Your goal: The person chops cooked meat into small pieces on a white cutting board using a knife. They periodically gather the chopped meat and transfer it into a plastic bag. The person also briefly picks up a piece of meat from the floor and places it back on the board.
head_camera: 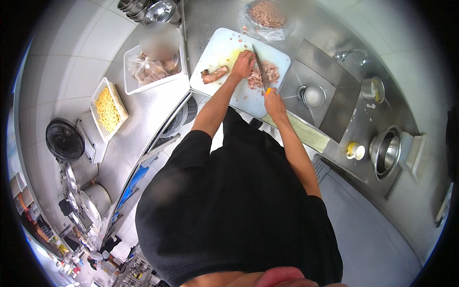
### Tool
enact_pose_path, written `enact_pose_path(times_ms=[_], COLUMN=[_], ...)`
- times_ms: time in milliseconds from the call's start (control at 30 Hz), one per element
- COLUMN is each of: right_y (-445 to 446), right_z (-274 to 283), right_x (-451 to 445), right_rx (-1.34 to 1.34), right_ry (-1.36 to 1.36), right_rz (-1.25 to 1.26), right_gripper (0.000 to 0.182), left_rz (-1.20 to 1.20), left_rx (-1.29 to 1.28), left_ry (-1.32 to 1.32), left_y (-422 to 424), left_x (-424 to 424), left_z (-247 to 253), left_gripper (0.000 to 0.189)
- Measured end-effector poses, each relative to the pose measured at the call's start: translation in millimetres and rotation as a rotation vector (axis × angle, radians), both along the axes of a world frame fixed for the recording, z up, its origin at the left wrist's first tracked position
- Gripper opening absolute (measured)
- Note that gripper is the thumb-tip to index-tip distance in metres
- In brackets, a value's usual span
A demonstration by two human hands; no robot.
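A white cutting board [215, 46] lies on the steel counter before me. My right hand [275, 104] grips the yellow handle of a kitchen knife [261, 68], its blade pointing away across the board. Chopped meat [270, 71] lies in a heap on both sides of the blade. My left hand [244, 64] is over the board just left of the blade, fingers bent and close to it; whether anything is under the fingertips is hidden. To its left rests an uncut piece of cooked meat [215, 74] with a dark end.
Behind the board stands a bowl of chopped meat [267, 14] in a plastic bag. At right are a sink [304, 75] with a metal pot [314, 97] and a faucet [353, 55]. Leftward sit a white bin [129, 79] of bagged food and a basket [122, 111] of yellow strips.
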State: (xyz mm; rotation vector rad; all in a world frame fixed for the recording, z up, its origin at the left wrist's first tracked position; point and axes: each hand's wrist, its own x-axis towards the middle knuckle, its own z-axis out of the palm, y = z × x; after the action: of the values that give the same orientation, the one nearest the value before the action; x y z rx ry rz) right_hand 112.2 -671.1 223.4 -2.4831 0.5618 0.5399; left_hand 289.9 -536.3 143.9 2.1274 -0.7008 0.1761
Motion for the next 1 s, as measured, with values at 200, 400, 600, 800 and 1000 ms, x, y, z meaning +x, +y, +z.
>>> enact_pose_path(times_ms=[200, 400, 600, 800, 1000], right_y=[0.8, 1.3, 18.6, 13.5, 10.5], right_z=[14.5, 16.3, -13.5, -21.0, -18.0], right_x=[-6.4, -3.5, -12.1, 1.3, -6.3], right_rx=[-0.015, -0.022, 0.020, -0.011, -0.002], right_ry=[-0.017, -0.017, -0.027, 0.003, -0.009], right_rz=[0.003, 0.050, -0.057, -0.035, -0.004], right_gripper=[0.042, 0.039, 0.036, 0.037, 0.037], left_rz=[-0.136, -0.138, 0.004, -0.024, -0.008], left_rx=[0.122, 0.042, -0.014, 0.032, 0.031], left_ry=[0.072, 0.403, 0.107, 0.083, 0.176], left_y=[13.3, 21.1, 8.5, 9.8, 5.9], left_x=[11.7, -18.1, -71.3, -54.6, -38.5], left_z=[5.5, 16.7, 14.6, 13.6, 17.8], left_gripper=[0.013, 0.013, 0.013, 0.014, 0.014])
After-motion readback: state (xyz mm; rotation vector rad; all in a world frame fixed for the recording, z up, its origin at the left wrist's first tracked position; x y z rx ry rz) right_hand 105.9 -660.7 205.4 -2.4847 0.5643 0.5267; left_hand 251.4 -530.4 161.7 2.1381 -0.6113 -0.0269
